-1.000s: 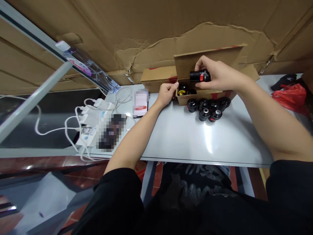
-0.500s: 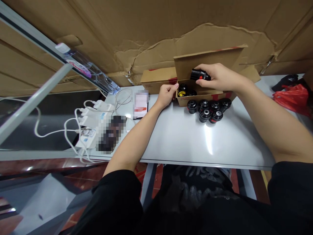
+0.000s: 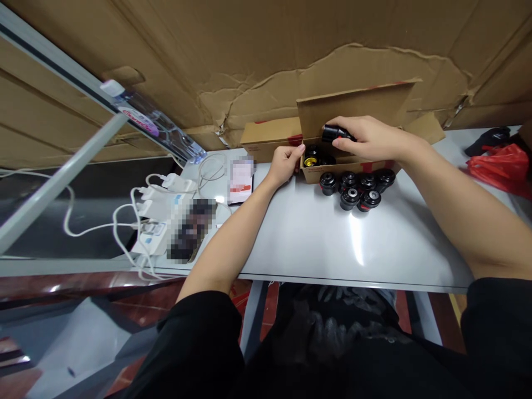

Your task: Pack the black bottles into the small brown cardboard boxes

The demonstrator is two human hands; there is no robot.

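Note:
My right hand (image 3: 366,136) grips a black cylindrical part (image 3: 334,133) with a red mark, holding it on its side just over the opening of a cardboard box (image 3: 328,173). Fingers of my left hand (image 3: 287,164) pinch the box's left end wall. Inside the box, black parts (image 3: 312,151) show at the left, one with a yellow ring; my right hand hides much of the rest. Several similar black parts (image 3: 349,198) stand on the table along the box's front side.
A second cardboard box (image 3: 270,133) lies left of the open one. Two phones, a white power strip (image 3: 155,227) with cables and a leaning water bottle (image 3: 153,119) are farther left. A red plastic bag (image 3: 499,169) lies at the right. Cardboard lines the back.
My right hand has lowered the black part slightly toward the box opening. My left hand keeps its hold on the box end. The view has shifted a little.

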